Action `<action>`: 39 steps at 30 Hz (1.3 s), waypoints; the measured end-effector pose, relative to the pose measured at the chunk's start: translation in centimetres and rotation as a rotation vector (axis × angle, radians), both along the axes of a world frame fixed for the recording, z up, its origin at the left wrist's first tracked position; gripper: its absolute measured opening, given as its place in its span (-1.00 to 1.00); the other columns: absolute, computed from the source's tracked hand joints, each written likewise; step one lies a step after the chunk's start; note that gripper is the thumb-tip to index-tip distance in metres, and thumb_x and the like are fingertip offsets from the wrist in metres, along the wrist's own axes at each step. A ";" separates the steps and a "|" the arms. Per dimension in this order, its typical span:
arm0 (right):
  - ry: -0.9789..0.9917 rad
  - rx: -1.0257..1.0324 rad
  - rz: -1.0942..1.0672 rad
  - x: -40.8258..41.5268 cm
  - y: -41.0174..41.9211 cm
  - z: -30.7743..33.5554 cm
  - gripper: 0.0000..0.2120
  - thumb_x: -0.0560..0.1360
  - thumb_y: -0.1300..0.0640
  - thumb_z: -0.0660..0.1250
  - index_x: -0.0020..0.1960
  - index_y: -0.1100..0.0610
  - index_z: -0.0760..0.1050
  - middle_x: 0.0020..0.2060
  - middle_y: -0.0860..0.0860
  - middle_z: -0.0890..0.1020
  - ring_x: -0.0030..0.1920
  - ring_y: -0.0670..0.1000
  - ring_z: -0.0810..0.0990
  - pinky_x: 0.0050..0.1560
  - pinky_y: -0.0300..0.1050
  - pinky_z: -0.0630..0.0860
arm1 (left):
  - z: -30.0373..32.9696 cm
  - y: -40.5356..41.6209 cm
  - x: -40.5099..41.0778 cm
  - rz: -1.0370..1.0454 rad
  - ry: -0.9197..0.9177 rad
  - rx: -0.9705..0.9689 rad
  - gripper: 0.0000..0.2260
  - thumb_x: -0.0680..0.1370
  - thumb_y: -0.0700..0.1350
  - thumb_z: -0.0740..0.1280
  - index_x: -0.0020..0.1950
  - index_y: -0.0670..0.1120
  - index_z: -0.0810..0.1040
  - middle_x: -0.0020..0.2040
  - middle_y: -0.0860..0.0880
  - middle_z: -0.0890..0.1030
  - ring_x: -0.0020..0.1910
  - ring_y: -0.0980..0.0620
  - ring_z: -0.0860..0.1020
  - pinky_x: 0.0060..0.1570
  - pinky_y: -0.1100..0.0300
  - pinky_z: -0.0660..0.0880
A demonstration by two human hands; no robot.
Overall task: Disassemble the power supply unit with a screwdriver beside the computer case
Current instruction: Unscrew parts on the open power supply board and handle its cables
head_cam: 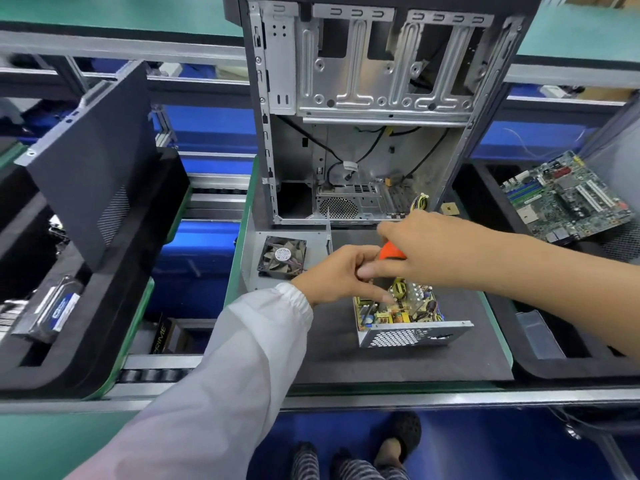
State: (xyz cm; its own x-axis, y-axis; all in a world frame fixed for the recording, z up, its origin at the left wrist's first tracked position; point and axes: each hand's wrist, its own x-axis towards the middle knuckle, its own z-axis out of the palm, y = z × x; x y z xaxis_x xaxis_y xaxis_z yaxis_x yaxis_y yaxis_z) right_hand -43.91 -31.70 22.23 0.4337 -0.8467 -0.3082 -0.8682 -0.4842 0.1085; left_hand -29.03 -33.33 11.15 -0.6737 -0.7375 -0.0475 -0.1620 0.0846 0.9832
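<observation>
The opened power supply unit [408, 322] lies on a black mat [398, 362] in front of the empty computer case [367, 109]. Its circuit board with coils and capacitors is exposed inside a perforated metal shell. My right hand [426, 247] grips the orange handle of a screwdriver [390, 252] held over the unit; the shaft is hidden behind my hands. My left hand [343, 275], in a white sleeve, reaches over the board with fingers curled near the screwdriver and fingertips touching the components. The unit's removed cover with a black fan [282, 258] lies to the left.
A green motherboard [564, 199] leans in a black tray at the right. A dark case side panel [93, 161] stands in a tray at the left, with a hard drive [52, 313] below it. Conveyor rails run along the front edge.
</observation>
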 end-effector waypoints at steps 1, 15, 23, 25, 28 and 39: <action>0.056 -0.059 0.002 0.2 0.0 -0.2 -0.47 0.45 -0.42 0.03 -0.08 0.06 0.28 -0.34 -0.04 0.30 -0.26 0.05 0.39 -0.31 -0.06 0.33 | -0.1 -0.1 0.0 0.005 -0.015 0.004 -0.68 0.39 -0.30 0.54 0.02 -0.32 0.49 -0.34 -0.02 0.28 -0.37 0.10 0.21 -0.36 0.23 0.16; -0.012 0.052 -0.066 0.4 -0.2 0.2 -0.53 0.47 -0.38 0.16 -0.03 0.04 0.29 -0.30 -0.03 0.40 -0.34 -0.04 0.42 -0.36 -0.10 0.34 | -1.0 -0.7 0.2 0.027 0.058 0.084 -0.67 0.39 -0.36 0.52 0.00 -0.42 0.42 -0.26 -0.14 0.35 -0.25 -0.08 0.30 -0.16 0.07 0.28; -0.019 0.340 0.063 0.4 -0.5 0.9 -0.70 0.50 0.18 0.32 0.15 -0.08 0.35 -0.02 -0.04 0.40 0.04 0.02 0.44 0.12 0.07 0.44 | -1.2 -0.4 0.7 -0.047 0.077 0.020 -0.54 0.50 -0.32 0.42 -0.45 0.12 0.40 -0.42 0.05 0.12 -0.42 0.09 0.12 -0.34 0.19 0.08; -0.102 0.304 0.015 0.5 -0.4 1.0 -0.63 0.44 -0.09 0.41 0.16 -0.09 0.35 -0.07 -0.05 0.50 -0.03 -0.01 0.50 0.04 0.03 0.49 | -1.4 -0.4 0.5 -0.019 0.075 0.016 -0.60 0.45 -0.35 0.48 -0.35 0.03 0.36 -0.41 0.08 0.16 -0.41 0.12 0.15 -0.33 0.22 0.11; -0.088 0.120 -0.076 0.9 -0.3 0.3 -0.55 0.44 -0.35 0.27 0.00 0.03 0.38 -0.29 -0.02 0.52 -0.26 0.00 0.55 -0.26 -0.07 0.49 | -1.6 -0.1 -0.3 -0.004 0.092 0.011 -0.72 0.39 -0.36 0.52 -0.14 -0.10 0.46 -0.36 0.10 0.39 -0.35 0.12 0.36 -0.28 0.25 0.30; -0.153 0.213 -0.005 -0.1 -0.9 1.3 -0.70 0.49 0.22 0.35 -0.02 -0.15 0.35 -0.19 -0.22 0.37 -0.03 0.00 0.46 0.04 0.06 0.49 | -5.3 -0.3 3.5 0.097 -0.120 0.070 -0.93 0.55 -0.29 0.37 -0.09 -0.15 0.54 -0.44 0.05 0.29 -0.53 0.19 0.25 -0.51 0.35 0.26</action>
